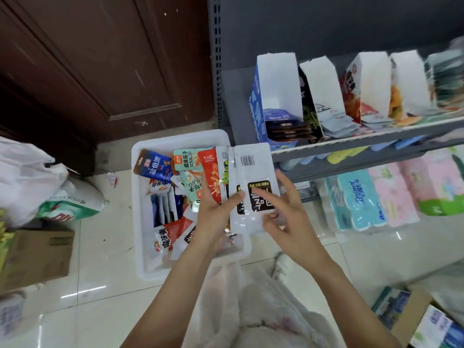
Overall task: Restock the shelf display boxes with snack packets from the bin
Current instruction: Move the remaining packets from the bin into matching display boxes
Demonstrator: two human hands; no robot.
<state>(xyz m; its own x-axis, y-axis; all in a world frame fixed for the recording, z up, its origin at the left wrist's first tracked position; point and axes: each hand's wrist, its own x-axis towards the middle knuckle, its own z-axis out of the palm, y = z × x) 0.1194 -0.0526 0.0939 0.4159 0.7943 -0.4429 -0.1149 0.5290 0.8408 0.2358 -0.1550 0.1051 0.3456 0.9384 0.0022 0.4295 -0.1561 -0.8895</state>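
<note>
A dark brown wooden door (100,59) stands at the back left, with white plastic bags (27,177) and a flat cardboard box (37,254) on the tiled floor (105,259) below it, and wrapped tissue packs (371,197) sit under the shelf at right.

Both bare forearms reach forward from the lower edge of the view, converging near the middle. The left hand (213,214) is raised palm-up, its fingers curled in a grip round a fan of packets (241,187), thumb laid across their front. The right hand (283,212) hovers just beside it, fingers spread and relaxed, fingertips touching the front packet.
</note>
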